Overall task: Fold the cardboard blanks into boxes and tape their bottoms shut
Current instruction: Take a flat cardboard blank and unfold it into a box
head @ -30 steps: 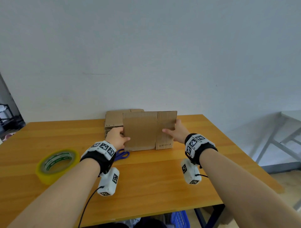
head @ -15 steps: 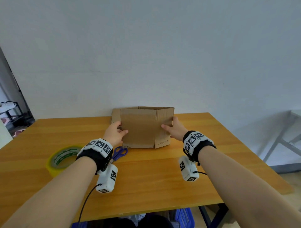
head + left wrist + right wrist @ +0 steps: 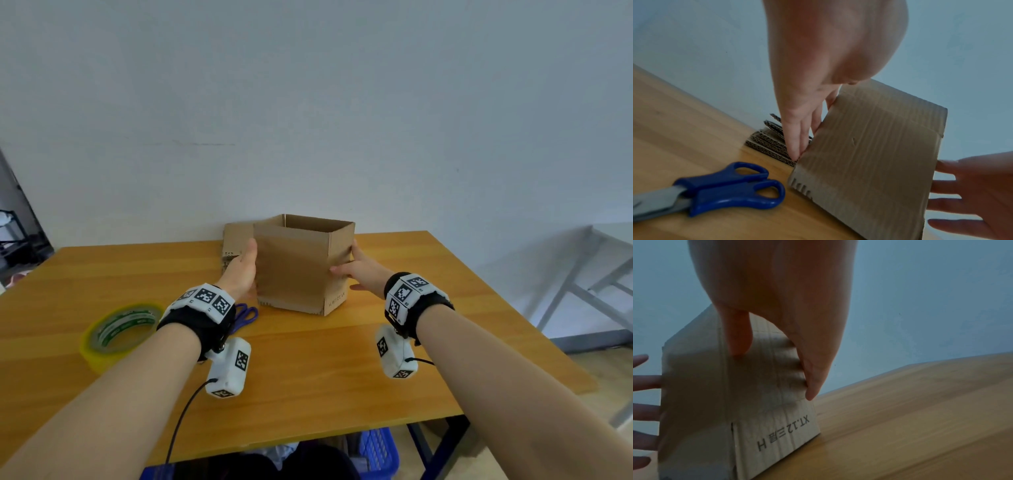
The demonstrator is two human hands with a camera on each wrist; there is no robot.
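One brown cardboard blank [image 3: 294, 270] stands on the wooden table [image 3: 308, 359] pushed out into a square tube with its top open. My left hand [image 3: 241, 270] lies flat against its left side, straight fingers [image 3: 797, 134] running along the left edge. My right hand [image 3: 358, 270] presses the right panel, the one printed "XT.12" [image 3: 785, 433], with the thumb [image 3: 740, 340] on the panel and the fingers past its far edge. Several flat blanks [image 3: 234, 240] lean against the wall just behind the left hand; in the left wrist view their cut edges [image 3: 768, 142] show.
A yellow-green tape roll [image 3: 120, 329] lies at the left of the table. Blue-handled scissors [image 3: 725, 186] lie beside the box's lower left corner, under my left wrist. A blue basket [image 3: 376, 452] sits under the table. Another table's metal legs [image 3: 582, 281] stand at the right.
The blank, held flat and upright a second ago, has been squeezed from both sides into an open square tube. Both hands have shifted from pinching its edges to pressing its sides.
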